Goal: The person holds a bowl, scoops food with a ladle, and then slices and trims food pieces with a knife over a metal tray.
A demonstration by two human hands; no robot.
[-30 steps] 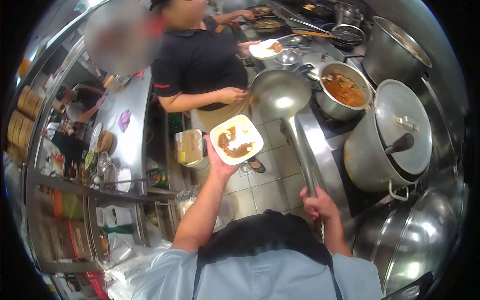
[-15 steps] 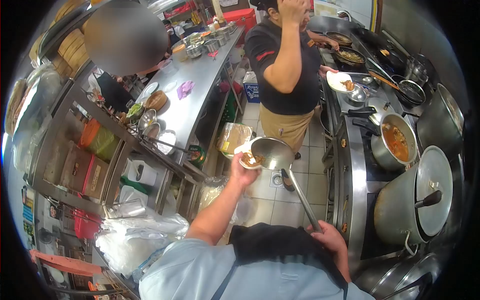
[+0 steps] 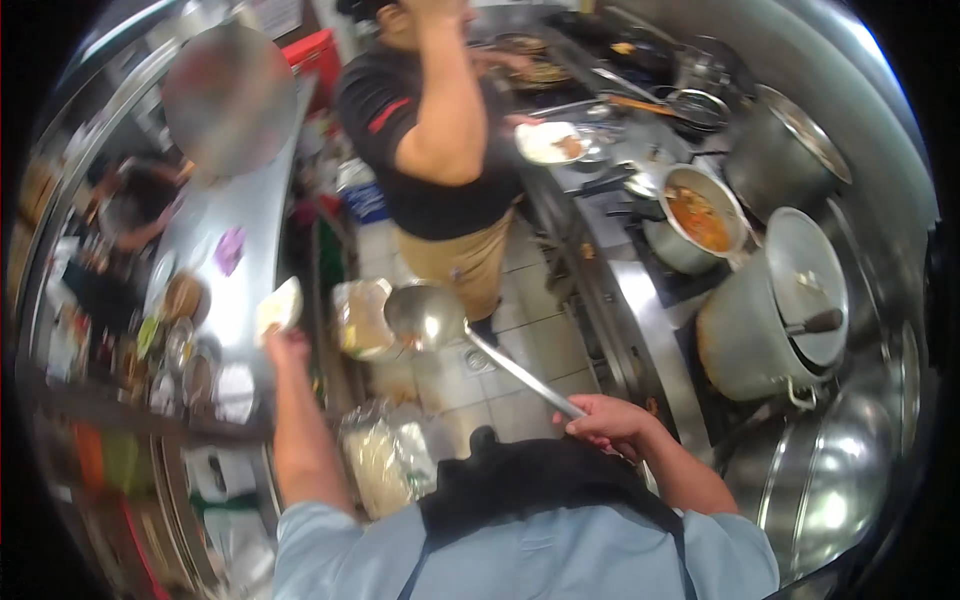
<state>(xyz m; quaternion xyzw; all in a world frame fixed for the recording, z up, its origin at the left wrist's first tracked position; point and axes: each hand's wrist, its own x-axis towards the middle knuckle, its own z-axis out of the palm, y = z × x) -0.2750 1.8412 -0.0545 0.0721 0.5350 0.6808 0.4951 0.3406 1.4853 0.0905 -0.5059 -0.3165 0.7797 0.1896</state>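
Note:
My left hand (image 3: 287, 345) is stretched out by the steel counter's edge, closed on a small white plate (image 3: 279, 305). The plate is blurred, and I cannot make out what lies on it. In my right hand (image 3: 607, 422), closed in front of my apron, is the handle of a large steel ladle (image 3: 425, 318). The ladle's bowl hangs over the floor, apart from the plate, and looks empty. Ahead stands a co-worker (image 3: 430, 150) in a dark shirt, one arm raised to the head; near the stove a hand holds another white plate (image 3: 552, 143) with food.
On the right, the stove carries a pot of reddish stew (image 3: 700, 215) and a tall lidded pot (image 3: 770, 310). The steel counter (image 3: 250, 205) on the left bears bowls and a purple cloth (image 3: 230, 250). A wrapped box (image 3: 362, 318) and plastic bags (image 3: 385, 455) stand low ahead.
My left hand has carried the white plate left, away from the ladle, to the counter's edge. My right hand still holds the ladle. The view has turned, shifting the surroundings left.

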